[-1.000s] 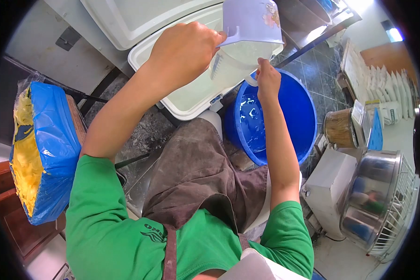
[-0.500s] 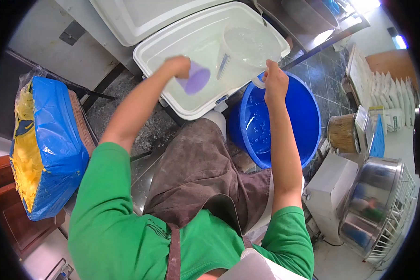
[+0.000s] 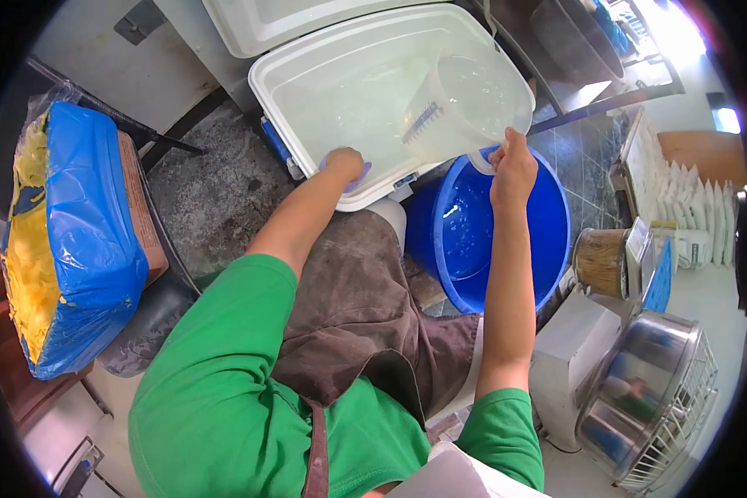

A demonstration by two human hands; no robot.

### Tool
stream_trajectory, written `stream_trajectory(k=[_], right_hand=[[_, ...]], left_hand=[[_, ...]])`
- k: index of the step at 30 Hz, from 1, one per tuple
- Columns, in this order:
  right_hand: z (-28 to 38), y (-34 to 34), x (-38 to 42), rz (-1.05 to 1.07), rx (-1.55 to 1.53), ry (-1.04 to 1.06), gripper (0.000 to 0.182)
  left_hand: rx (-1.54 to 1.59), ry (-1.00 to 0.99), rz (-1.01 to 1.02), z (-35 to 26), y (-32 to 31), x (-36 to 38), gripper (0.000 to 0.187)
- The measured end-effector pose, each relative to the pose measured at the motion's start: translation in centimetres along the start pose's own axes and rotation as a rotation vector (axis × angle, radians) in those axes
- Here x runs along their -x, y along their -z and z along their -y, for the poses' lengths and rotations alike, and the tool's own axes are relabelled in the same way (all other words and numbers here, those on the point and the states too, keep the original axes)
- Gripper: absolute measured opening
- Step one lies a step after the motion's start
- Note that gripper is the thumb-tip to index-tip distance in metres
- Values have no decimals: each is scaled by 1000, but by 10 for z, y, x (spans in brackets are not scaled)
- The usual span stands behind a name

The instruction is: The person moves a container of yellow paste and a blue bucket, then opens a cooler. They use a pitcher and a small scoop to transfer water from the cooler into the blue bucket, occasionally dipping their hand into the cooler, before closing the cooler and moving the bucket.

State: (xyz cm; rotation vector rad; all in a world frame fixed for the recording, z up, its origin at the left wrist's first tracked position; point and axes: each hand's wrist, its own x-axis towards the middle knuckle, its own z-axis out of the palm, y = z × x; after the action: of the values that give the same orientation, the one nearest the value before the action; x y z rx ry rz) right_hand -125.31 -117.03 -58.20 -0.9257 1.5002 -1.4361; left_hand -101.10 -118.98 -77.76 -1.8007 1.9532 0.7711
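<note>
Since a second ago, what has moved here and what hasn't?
The left hand brought the purple scoop down from above the clear measuring jug to the white cooler, near its front rim. The right hand still holds the jug's handle above the blue tub.

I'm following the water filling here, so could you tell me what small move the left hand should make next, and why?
Probably lift the purple scoop out of the white cooler and toward the clear measuring jug. The left hand has it dipped low at the cooler's near rim, while the right hand holds the jug by its handle, tilted above the cooler and the blue tub, apparently only partly filled.
</note>
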Motion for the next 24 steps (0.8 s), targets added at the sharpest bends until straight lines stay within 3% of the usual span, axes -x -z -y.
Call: stream_trajectory(k=[4,7,9,11,15,17,18,20,24], right_hand=[[0,1,0,8,-11,-8,31],[7,-3,5,-3,-8,-10,31],[6,-2,5,-1,-3,-9,31],[6,-1,4,5,-2,-1,30],[2,0,3,-2,-17,-7,29],[2,0,5,-7,-21,1,29],[3,0,6,-8,-22,0,29],[3,1,6,-6,-24,2,29],[0,3,2,-10,-37,3,33]], left_hand=[[8,-62,-1,21,-21,-33,28],[79,-148,61,37,21,-25,23],[759,27,-66,52,40,0,36],[918,57,-50,67,64,16,44],[941,-23,-235,72,112,59,44],[801,-136,-499,69,139,84,47],[802,-136,-501,64,155,102,47],[631,-205,-721,50,184,135,44],[573,-274,-896,43,215,156,44]])
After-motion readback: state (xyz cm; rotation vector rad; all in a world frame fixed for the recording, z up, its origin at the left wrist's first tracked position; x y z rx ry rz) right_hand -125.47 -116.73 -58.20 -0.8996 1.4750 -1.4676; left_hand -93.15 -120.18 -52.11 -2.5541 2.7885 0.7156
